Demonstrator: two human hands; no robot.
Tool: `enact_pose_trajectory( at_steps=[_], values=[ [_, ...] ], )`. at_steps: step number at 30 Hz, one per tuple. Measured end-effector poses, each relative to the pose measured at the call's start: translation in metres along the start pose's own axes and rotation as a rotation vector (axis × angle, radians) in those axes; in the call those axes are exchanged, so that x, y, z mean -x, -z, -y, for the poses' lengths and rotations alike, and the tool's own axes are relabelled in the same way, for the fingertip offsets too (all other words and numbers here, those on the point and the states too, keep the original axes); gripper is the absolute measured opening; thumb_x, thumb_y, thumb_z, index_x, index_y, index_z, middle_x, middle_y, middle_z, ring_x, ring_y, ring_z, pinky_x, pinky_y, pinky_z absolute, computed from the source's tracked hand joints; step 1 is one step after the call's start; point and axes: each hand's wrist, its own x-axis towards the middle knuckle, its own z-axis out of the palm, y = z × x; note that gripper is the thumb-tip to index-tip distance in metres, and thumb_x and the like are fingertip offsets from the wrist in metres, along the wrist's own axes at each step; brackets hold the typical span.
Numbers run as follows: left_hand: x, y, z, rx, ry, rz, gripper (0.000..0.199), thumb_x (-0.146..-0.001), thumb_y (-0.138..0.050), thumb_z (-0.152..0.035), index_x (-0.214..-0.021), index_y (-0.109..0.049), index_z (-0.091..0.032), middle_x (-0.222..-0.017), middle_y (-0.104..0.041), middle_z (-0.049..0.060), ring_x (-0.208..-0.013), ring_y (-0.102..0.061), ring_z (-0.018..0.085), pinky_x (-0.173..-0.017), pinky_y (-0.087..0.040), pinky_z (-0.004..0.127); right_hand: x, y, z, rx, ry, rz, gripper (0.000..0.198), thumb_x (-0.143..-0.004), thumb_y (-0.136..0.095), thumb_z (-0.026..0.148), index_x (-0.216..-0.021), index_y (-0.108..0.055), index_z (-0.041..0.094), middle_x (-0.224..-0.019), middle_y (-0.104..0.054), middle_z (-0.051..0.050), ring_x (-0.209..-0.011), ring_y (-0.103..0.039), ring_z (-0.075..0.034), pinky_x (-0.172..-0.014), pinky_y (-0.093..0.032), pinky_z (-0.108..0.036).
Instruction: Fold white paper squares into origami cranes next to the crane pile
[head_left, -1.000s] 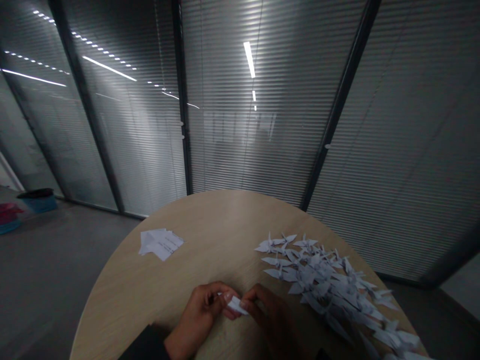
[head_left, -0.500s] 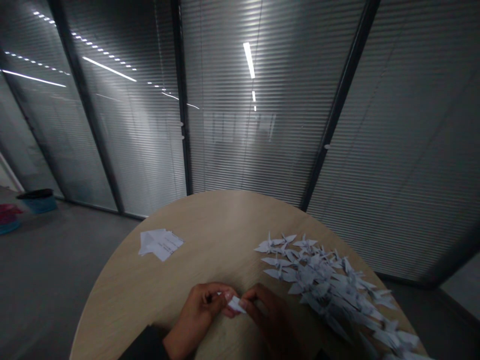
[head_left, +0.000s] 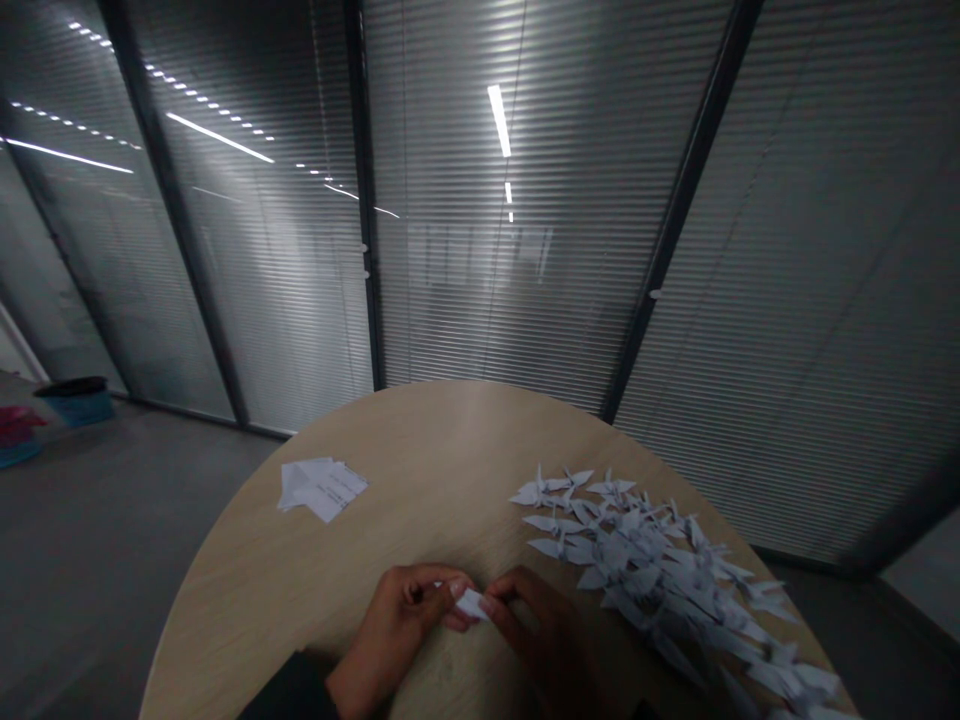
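A small folded piece of white paper [head_left: 470,603] is pinched between both hands over the near part of the round table. My left hand [head_left: 409,615] grips its left side with thumb and fingers, which hide part of it. On the other side, my right hand [head_left: 529,620] holds the right end between thumb and index finger. Many folded white paper cranes [head_left: 637,560] lie heaped to the right of my right hand. Farther off to the left rests a small stack of white paper sheets [head_left: 322,487], the top one with printed lines.
The round wooden table [head_left: 442,450] reaches almost to a glass wall with blinds [head_left: 495,300]. On the grey floor at the far left stand a blue bin with a black liner [head_left: 79,403] and another with a pink liner [head_left: 19,430].
Both hands stay in nearly the same place. The folded paper between the fingers has shifted very slightly; the cranes and the sheets have not moved.
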Motion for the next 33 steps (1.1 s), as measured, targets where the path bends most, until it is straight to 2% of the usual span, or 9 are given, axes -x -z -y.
enact_pose_trajectory(
  at_steps=[9, 14, 22, 27, 33],
  values=[
    [-0.002, 0.004, 0.009, 0.029, -0.034, -0.087, 0.044, -0.066, -0.066, -0.055, -0.071, -0.072, -0.012, -0.062, -0.07, 0.007, -0.057, -0.059, 0.016, -0.059, -0.046, 0.027, -0.001, -0.003, -0.003, 0.006, -0.05, -0.03, 0.016, -0.085, -0.051, 0.032, -0.073, -0.058, 0.024, -0.072, -0.065, 0.001, -0.07, -0.062, -0.014, -0.066, -0.045, -0.023],
    [-0.005, 0.007, 0.015, -0.01, -0.056, -0.104, 0.041, -0.07, -0.064, -0.052, -0.072, -0.073, -0.012, -0.061, -0.068, 0.006, -0.054, -0.055, 0.014, -0.056, -0.041, 0.025, -0.001, -0.001, -0.001, 0.01, -0.074, -0.018, 0.017, -0.086, -0.049, 0.031, -0.074, -0.058, 0.024, -0.074, -0.065, 0.001, -0.071, -0.063, -0.015, -0.068, -0.045, -0.024],
    [-0.005, 0.004, 0.01, -0.041, -0.029, -0.114, 0.039, -0.069, -0.064, -0.051, -0.07, -0.073, -0.013, -0.062, -0.068, 0.005, -0.052, -0.052, 0.013, -0.055, -0.041, 0.024, -0.001, -0.002, -0.002, 0.021, -0.052, -0.036, 0.016, -0.086, -0.049, 0.031, -0.075, -0.057, 0.024, -0.075, -0.065, 0.001, -0.072, -0.063, -0.015, -0.068, -0.045, -0.024],
    [-0.003, 0.002, 0.004, -0.036, -0.008, -0.115, 0.039, -0.067, -0.065, -0.052, -0.071, -0.073, -0.014, -0.064, -0.069, 0.005, -0.054, -0.053, 0.013, -0.055, -0.042, 0.024, 0.0, -0.001, 0.001, 0.058, 0.006, -0.048, 0.014, -0.087, -0.048, 0.029, -0.078, -0.058, 0.024, -0.077, -0.065, 0.0, -0.074, -0.063, -0.015, -0.069, -0.047, -0.023],
    [-0.004, 0.003, 0.009, -0.05, -0.018, -0.097, 0.039, -0.069, -0.064, -0.051, -0.07, -0.072, -0.013, -0.062, -0.067, 0.004, -0.053, -0.051, 0.013, -0.054, -0.041, 0.024, 0.0, 0.0, 0.0, 0.129, 0.127, -0.057, 0.028, -0.093, -0.037, 0.036, -0.077, -0.056, 0.023, -0.075, -0.066, -0.001, -0.071, -0.064, -0.014, -0.067, -0.049, -0.023]
  ],
)
